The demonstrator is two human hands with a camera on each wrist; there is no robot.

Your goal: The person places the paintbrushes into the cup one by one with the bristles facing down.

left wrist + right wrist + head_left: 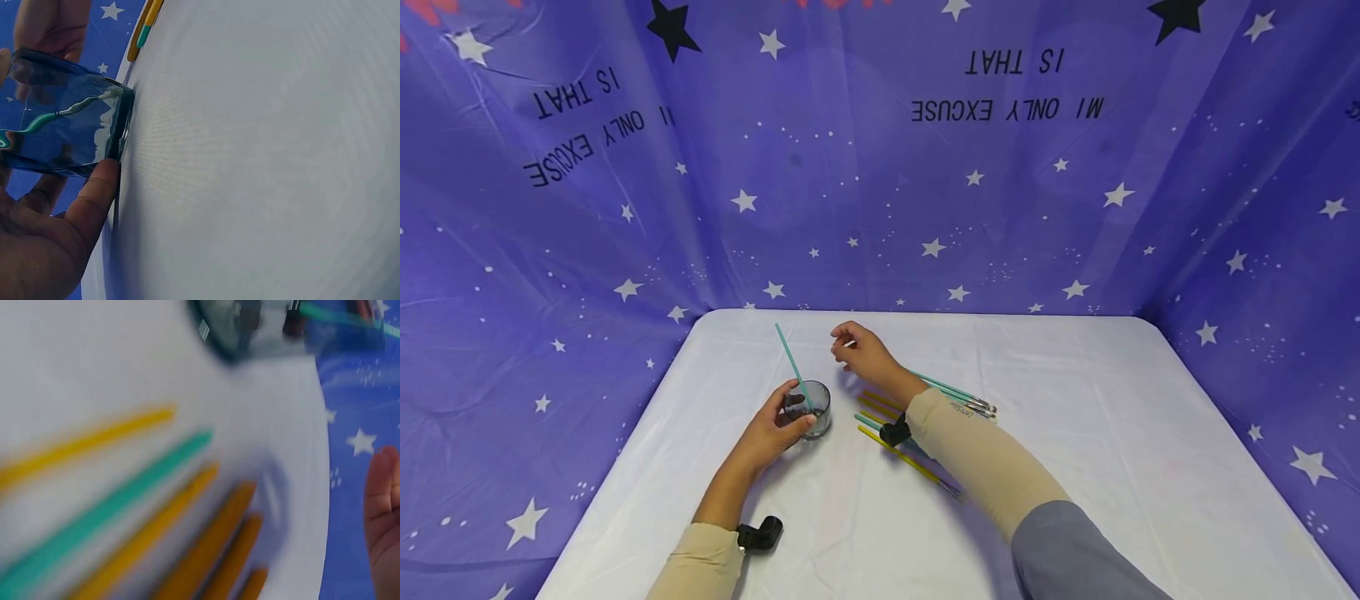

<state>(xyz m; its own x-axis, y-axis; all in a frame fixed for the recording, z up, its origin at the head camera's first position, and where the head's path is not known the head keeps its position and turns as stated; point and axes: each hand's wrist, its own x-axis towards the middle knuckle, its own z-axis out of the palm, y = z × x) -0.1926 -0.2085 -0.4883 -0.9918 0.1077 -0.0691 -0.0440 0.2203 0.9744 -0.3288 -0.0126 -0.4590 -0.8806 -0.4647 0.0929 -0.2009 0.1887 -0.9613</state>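
Observation:
My left hand grips a clear glass standing on the table, its thumb on the near side. A teal-handled paintbrush leans inside the glass with its handle end up, and its pale lower end shows through the glass wall in the left wrist view. Behind and to the right of the glass, my right hand is raised with loosely bent fingers and holds nothing. Beneath the right forearm lie several yellow paintbrushes and teal paintbrushes, partly covered by the sleeve.
A white cloth covers the table. Blue-purple curtains with stars and lettering hang behind it and at both sides. In the right wrist view, several brush handles lie fanned out, blurred, with the glass near the top edge.

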